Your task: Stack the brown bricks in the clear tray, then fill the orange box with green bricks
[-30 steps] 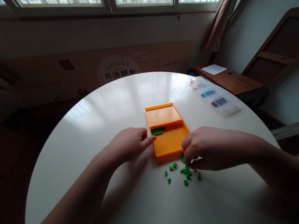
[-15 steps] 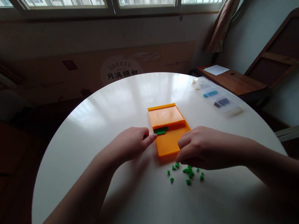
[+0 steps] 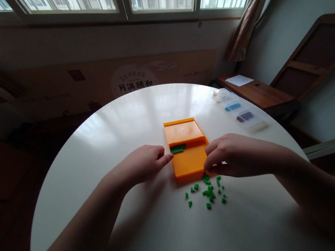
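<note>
An orange plastic tray (image 3: 191, 163) lies on the round white table, with a raised panel across its far half. Beneath that panel, at the left, rows of small green building blocks (image 3: 177, 149) are set side by side. My left hand (image 3: 147, 161) is closed at the tray's left edge, its thumb tip against the rim. Over the tray's near right corner my right hand (image 3: 230, 156) is closed, thumb and fingertips together; what they hold, if anything, is hidden. Loose green blocks (image 3: 209, 193) lie scattered just in front of the tray, some right under the right fingertips.
A clear compartment box (image 3: 254, 124) with blue and dark pieces stands at the table's right edge. Beyond it is a wooden desk (image 3: 270, 93) bearing a sheet of paper (image 3: 239, 80). The white table's (image 3: 101, 138) curved edge runs around the work area.
My right hand has moved slightly up and right, away from the loose green blocks, so more of them show. My left hand stays at the tray's edge. The whole view has shifted a little.
</note>
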The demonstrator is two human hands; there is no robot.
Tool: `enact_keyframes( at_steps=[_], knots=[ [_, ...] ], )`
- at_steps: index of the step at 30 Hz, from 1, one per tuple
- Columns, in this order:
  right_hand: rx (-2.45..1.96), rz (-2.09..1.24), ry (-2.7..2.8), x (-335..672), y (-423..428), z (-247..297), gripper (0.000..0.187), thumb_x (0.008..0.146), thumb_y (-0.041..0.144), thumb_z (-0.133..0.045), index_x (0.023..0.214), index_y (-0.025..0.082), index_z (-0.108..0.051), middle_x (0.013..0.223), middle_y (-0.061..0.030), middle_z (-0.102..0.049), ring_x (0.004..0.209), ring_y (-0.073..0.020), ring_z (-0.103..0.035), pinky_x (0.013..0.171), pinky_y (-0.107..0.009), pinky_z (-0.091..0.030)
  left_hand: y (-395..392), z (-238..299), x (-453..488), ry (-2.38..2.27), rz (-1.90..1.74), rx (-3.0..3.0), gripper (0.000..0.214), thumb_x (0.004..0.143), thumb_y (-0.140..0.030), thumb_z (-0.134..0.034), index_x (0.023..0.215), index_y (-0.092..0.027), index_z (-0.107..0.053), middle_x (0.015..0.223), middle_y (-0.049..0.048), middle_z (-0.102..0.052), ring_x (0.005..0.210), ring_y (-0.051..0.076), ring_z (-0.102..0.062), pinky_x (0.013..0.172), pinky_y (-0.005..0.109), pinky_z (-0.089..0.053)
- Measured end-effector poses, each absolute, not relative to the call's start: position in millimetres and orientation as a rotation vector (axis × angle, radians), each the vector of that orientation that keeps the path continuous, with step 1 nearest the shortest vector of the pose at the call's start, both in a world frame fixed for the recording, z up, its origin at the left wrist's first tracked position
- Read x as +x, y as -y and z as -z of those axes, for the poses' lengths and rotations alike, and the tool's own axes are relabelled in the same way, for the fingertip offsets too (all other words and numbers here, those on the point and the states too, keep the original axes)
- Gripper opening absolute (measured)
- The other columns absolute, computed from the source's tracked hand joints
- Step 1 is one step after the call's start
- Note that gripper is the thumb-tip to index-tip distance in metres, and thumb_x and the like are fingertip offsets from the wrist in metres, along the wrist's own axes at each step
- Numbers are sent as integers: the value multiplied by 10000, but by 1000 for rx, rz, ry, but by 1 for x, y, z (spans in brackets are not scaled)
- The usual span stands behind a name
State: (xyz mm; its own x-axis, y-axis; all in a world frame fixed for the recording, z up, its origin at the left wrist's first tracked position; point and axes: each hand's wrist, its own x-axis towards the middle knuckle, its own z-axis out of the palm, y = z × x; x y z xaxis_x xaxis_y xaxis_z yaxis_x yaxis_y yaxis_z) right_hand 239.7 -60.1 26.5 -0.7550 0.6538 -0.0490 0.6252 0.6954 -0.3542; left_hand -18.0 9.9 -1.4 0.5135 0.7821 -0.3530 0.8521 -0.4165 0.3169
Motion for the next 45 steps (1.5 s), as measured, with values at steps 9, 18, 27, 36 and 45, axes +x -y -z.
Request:
enact_keyframes(
  at_steps=[9, 18, 27, 36, 45],
  knots=[
    [-1164, -586, 2890, 241, 63, -29, 168, 834, 162, -591, 800, 247, -731, 754, 18, -661, 657, -102, -533, 607, -237, -329, -11, 2, -18, -1339, 223, 2302, 549, 866, -668, -335, 744, -224, -635, 785, 58, -691, 637, 194, -582, 536, 305, -361],
    [-1193, -711, 2947, 239, 65, -30, 221, 812, 164, -588, 872, 279, -767, 787, 18, -687, 669, -112, -551, 601, -242, -332, -12, 3, -18, -1338, 226, 2305, 564, 851, -691, -335, 719, -225, -624, 774, 62, -686, 636, 200, -573, 541, 312, -360],
    [-1253, -676, 2973, 240, 66, -33, 222, 803, 155, -573, 820, 277, -758, 783, 17, -671, 671, -116, -540, 603, -239, -321, -12, 2, -17, -1346, 233, 2303, 565, 847, -689, -342, 716, -217, -624, 763, 65, -680, 620, 192, -567, 527, 310, -352],
    [-1070, -570, 2961, 234, 68, -27, 182, 822, 153, -580, 762, 245, -725, 742, 26, -637, 628, -100, -505, 583, -246, -320, -9, 0, -16, -1345, 213, 2318, 545, 856, -669, -347, 709, -219, -618, 753, 65, -681, 621, 196, -568, 537, 307, -358],
    [-1157, -630, 2967, 238, 67, -27, 209, 772, 133, -576, 790, 259, -742, 771, 21, -677, 666, -117, -546, 602, -249, -325, -11, 2, -17, -1335, 210, 2325, 544, 861, -667, -349, 726, -219, -627, 766, 64, -678, 623, 196, -573, 521, 298, -352]
  ],
)
